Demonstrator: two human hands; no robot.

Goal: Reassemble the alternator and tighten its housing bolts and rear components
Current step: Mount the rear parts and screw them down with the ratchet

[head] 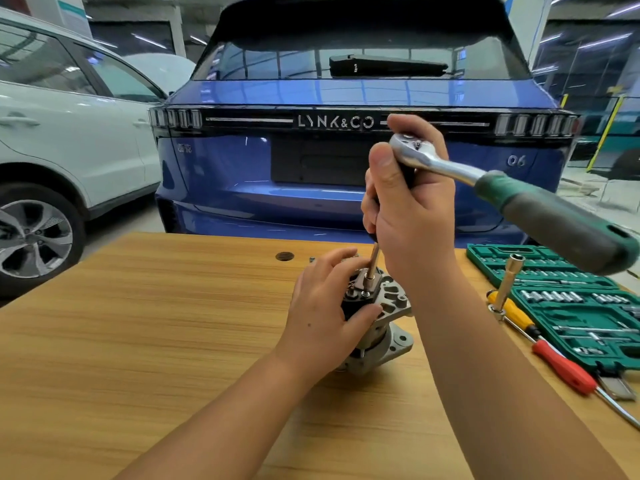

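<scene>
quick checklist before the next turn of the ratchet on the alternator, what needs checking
1. Alternator steadied: ok, the left hand grips its top and it stands upright on the wooden table.
2. Ratchet held: ok, the right hand is curled round the shaft just under its head.
3. Extension bar down on a rear fastener: ok, but whether the socket is fully seated, cannot tell.
4. Left fingers clear of the socket: not ok, they lie right beside it.
5. Handle swing path: ok, it passes above the green socket case.
</scene>
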